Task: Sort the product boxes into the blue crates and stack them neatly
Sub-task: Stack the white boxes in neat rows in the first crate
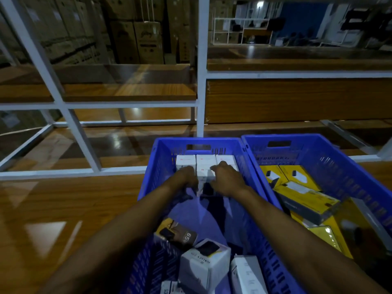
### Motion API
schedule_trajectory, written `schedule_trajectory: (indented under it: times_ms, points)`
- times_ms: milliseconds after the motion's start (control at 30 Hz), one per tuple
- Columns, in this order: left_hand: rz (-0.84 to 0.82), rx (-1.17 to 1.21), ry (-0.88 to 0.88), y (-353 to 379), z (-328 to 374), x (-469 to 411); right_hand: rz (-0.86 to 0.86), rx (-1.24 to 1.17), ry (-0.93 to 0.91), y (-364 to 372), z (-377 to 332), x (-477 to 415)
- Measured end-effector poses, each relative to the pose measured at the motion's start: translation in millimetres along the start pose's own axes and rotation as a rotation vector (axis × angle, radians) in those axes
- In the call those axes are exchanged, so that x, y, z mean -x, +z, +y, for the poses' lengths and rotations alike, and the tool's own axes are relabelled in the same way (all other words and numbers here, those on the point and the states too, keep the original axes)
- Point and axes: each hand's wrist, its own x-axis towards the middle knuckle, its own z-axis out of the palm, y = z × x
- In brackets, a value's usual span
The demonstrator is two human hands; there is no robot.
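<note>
Head view: your left hand and right hand lie flat, fingers together, on the row of small white cardboard product boxes stacked against the far wall of the left blue slotted plastic crate. Bare crate floor stays open mid-crate; loose white boxes crowd its near end. Yellow boxes fill the right blue crate, touching alongside on the glossy wooden table.

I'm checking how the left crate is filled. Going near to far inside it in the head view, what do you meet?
Jumbled white and dark boxes → bare crate floor → left hand and right hand, side by side → stacked white boxes → far wall of the left crate.
</note>
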Motion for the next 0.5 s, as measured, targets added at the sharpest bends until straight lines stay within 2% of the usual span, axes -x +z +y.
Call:
schedule_trajectory:
  times_ms: [100,167,333,500]
  points:
    - [-0.105,-0.367,0.105,-11,-3,13,0.029,-0.077,-0.039,1,-10,7]
    - [-0.183,-0.554,0.154,-14,-8,26,-0.042,-0.115,-0.059,2,-19,11]
    - [-0.285,-0.788,0.145,-15,-26,58,-0.425,-0.023,-0.161,5,-51,31]
    - [-0.345,-0.857,0.144,-9,-44,82,-0.563,0.050,-0.353,19,-88,60]
